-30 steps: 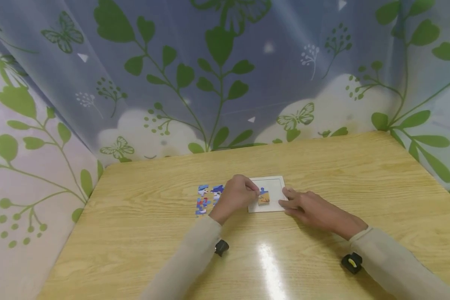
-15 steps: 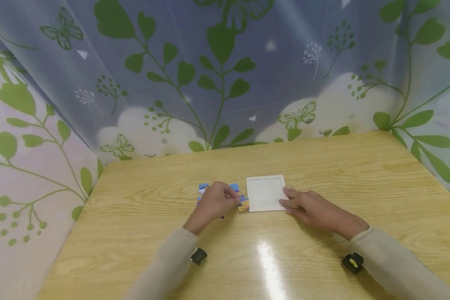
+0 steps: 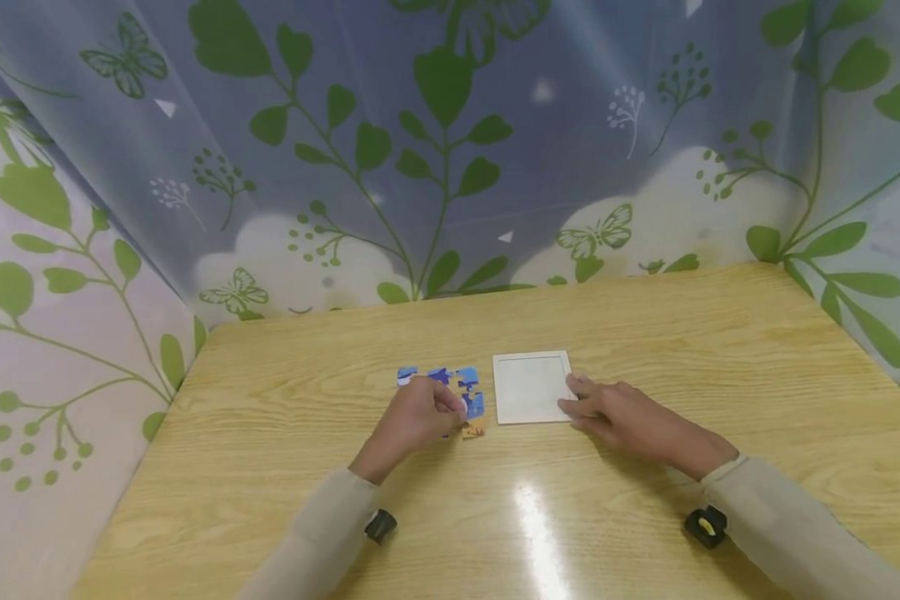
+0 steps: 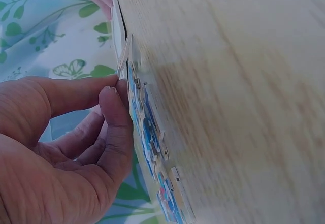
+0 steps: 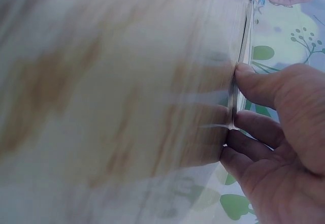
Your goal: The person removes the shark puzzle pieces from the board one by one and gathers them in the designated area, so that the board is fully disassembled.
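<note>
My left hand (image 3: 418, 414) pinches a small jigsaw piece (image 4: 123, 56) between thumb and index finger, at the right side of the other puzzle pieces. The held piece stands tilted in the left wrist view, and orange with some blue shows on it in the right wrist view. Several blue printed jigsaw pieces (image 3: 467, 377) lie below and around this hand, partly hidden by it. To their right is a flat white square puzzle tray (image 3: 532, 390) with a raised rim. My right hand (image 3: 630, 418) rests at the tray's right edge, its thumb (image 5: 246, 76) and fingertips touching the rim.
The light wooden table (image 3: 645, 325) reaches back to a curtain (image 3: 345, 200) printed with leaves and butterflies. A black strap device (image 3: 380, 527) sits on the left wrist and another (image 3: 707, 527) on the right wrist.
My left hand has moved left with the orange piece, from over the tray to the loose pieces. The tray's inside now shows bare white. My right hand has stayed at the rim.
</note>
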Available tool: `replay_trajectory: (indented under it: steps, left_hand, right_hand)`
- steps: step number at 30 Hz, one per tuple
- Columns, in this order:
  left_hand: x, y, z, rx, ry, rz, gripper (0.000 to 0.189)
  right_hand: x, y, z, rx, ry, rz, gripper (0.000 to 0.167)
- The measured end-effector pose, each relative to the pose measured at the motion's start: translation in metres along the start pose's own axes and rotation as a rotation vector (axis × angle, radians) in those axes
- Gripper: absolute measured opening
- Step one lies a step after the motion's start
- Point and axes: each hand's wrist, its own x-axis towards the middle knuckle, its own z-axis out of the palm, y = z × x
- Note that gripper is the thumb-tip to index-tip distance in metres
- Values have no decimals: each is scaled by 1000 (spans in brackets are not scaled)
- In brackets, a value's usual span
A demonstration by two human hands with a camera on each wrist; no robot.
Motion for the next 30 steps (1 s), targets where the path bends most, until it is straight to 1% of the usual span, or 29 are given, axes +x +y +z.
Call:
replay_trajectory:
  steps: [5,11,13,18,24,27,30]
  left_hand:
    - [0,-2,3,34,13,28,8]
    - [-1,-2,3,97,46,83,8]
    - [-2,-1,3,109,53,84,8]
    - [-3,-1,3,116,60,79,8]
    - [-6,-1,2,107,80,106,4]
    - [-10,-2,2,131,121,141,1]
    - [-18,-1,3,174,192,181,9]
  right_hand:
    - [0,1,1,0,2,-14,31]
    - [1,1,1,0,-2,-16,31]
    - [1,1,1,-1,-2,-17,31]
    - [2,2,1,-4,1,-14,31]
    - [4,2,1,-25,-2,-21,31]
    - [4,1,-1,-46,-7,-24,33]
    - [3,-3,-5,-73,4,-15,37]
